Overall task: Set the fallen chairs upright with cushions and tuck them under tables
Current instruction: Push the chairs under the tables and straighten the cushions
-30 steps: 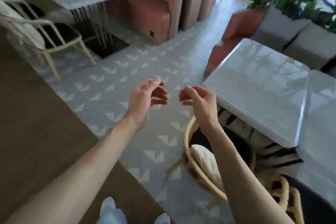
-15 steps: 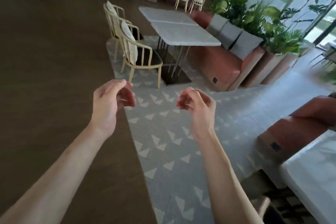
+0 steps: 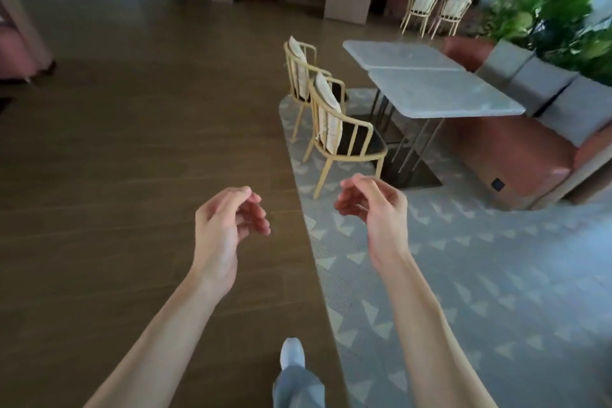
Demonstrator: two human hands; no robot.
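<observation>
Two chairs are seen upright beside the table, each with a cushion propped against its back: the near chair and the far chair. Neither is tucked fully under, so pushing in looks to be what is left; no fallen chair is shown. Nothing is held: the left hand and right hand are raised in front, fingers loosely curled and slightly apart, well short of the near chair. Planters behind the bench are filled with leafy plants. Two more chairs are glimpsed far off, upright.
</observation>
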